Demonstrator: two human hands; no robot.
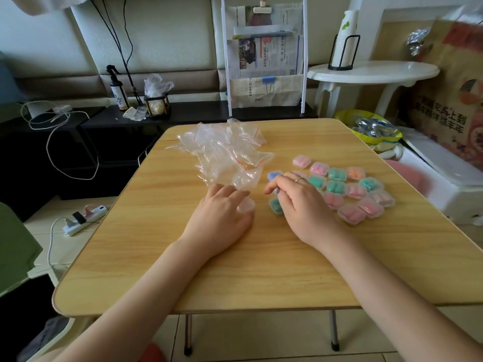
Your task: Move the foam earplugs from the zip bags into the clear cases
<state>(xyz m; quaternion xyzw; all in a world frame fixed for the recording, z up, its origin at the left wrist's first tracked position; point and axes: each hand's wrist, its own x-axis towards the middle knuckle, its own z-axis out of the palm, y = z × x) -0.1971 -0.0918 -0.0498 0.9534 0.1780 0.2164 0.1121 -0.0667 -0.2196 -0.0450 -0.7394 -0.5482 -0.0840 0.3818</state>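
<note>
A small clear case [246, 205] is held against the wooden table [261, 270] by the curled fingers of the left hand [222, 212], just below a heap of empty zip bags [224, 152] with red seal strips. A blue earplug [273, 176] is pinched between thumb and fingertips of the ringed right hand [300, 199], above a clear case with green earplugs [275, 205] that is partly hidden beneath the fingers. To the right, closed cases filled with pink, green and orange earplugs [350, 190] are clustered, touching one another.
</note>
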